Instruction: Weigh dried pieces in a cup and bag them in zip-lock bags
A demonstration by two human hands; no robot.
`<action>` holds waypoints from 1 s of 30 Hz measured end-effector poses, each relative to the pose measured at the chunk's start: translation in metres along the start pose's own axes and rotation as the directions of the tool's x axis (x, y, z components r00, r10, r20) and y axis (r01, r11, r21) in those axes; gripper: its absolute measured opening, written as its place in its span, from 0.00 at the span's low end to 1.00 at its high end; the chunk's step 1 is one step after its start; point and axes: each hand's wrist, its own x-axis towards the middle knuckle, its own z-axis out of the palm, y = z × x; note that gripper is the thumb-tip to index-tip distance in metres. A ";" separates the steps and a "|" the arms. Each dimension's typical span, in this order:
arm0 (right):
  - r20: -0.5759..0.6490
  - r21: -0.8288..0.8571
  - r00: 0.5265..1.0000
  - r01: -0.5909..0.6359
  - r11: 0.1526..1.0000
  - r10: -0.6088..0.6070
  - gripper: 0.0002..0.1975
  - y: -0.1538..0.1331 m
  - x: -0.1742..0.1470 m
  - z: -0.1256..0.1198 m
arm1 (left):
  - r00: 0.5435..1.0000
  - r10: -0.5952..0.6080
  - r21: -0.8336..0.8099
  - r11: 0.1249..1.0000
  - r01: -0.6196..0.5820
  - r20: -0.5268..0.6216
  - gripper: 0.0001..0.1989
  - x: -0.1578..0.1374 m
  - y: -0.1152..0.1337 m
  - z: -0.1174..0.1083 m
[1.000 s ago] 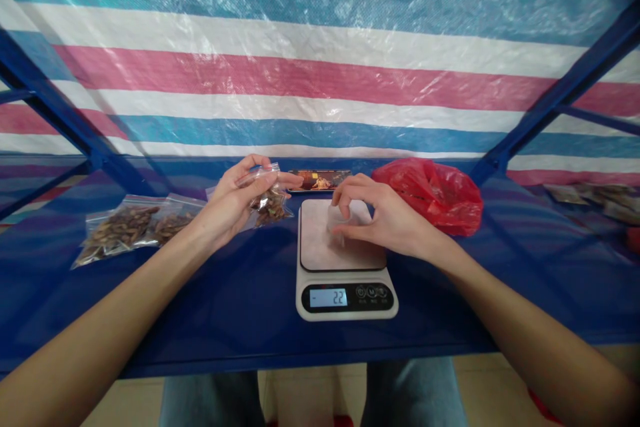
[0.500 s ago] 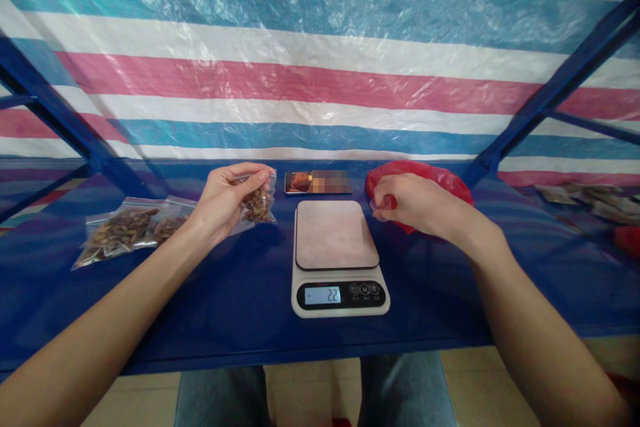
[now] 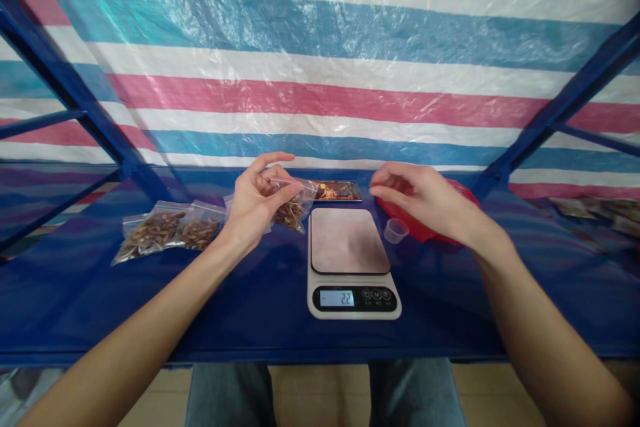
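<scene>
My left hand (image 3: 260, 203) pinches a small clear zip bag (image 3: 293, 207) of brown dried pieces between thumb and fingers, just left of the kitchen scale (image 3: 350, 240). The scale's plate is bare and its display reads about -2.2. To the right of the plate, a small clear plastic cup (image 3: 397, 231) stands on the blue table. My right hand (image 3: 420, 193) hovers over a red plastic bag (image 3: 455, 197), its fingers curved and slightly apart with nothing between them.
More zip bags of brown dried pieces (image 3: 155, 230) lie to the left. A phone (image 3: 337, 191) with a lit screen lies behind the scale. Blue metal frame bars (image 3: 530, 120) rise on both sides, before a striped plastic sheet (image 3: 320, 90). Blurred packets (image 3: 600, 210) lie far right.
My right hand has let go of the clear cup, which now stands beside the scale. My left hand has brought its zip bag closer to the scale. The camera view has shifted slightly.
</scene>
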 end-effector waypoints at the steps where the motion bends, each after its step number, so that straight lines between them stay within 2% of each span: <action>1: -0.044 0.087 0.998 0.059 0.994 -0.055 0.14 -0.012 0.007 0.009 | 1.000 0.025 0.005 1.000 -0.025 0.001 0.27 0.000 0.002 0.002; 5: 0.033 0.364 0.990 0.116 0.924 -0.137 0.16 -0.046 0.037 0.049 | 0.996 0.084 0.045 0.995 -0.083 -0.007 0.29 -0.003 0.008 0.010; 8: 0.053 0.460 0.987 0.109 0.881 -0.150 0.15 -0.051 0.048 0.063 | 0.994 0.067 0.034 0.997 -0.065 -0.088 0.25 -0.006 0.009 0.012; 11: 0.004 0.481 0.990 0.121 0.868 -0.140 0.14 -0.046 0.048 0.063 | 0.994 -0.005 0.033 0.999 0.009 -0.111 0.13 -0.009 0.008 0.011; 12: -0.010 0.489 0.991 0.121 0.864 -0.134 0.13 -0.045 0.046 0.063 | 0.995 -0.027 0.043 0.999 0.031 -0.099 0.12 -0.010 0.008 0.011; 15: -0.029 0.533 0.994 0.102 0.840 -0.102 0.13 -0.042 0.040 0.062 | 0.995 -0.059 0.047 0.997 0.064 -0.086 0.15 -0.014 0.008 0.014; 20: -0.073 0.621 0.996 0.082 0.779 -0.046 0.16 -0.043 0.036 0.063 | 0.991 -0.020 0.008 1.000 0.021 -0.131 0.13 -0.016 0.007 0.020; 24: -0.049 0.676 0.999 0.024 0.737 0.013 0.18 -0.042 0.031 0.063 | 0.984 -0.023 0.045 0.998 0.031 -0.175 0.14 -0.017 0.005 0.018; 27: -0.039 0.659 0.998 -0.004 0.752 0.040 0.14 -0.040 0.025 0.065 | 0.977 -0.083 0.047 0.994 0.094 -0.196 0.15 -0.021 0.003 0.017; 30: -0.056 0.604 0.998 0.024 0.797 0.012 0.13 -0.040 0.018 0.063 | 0.979 -0.148 0.059 0.986 0.157 -0.143 0.16 -0.027 0.004 0.020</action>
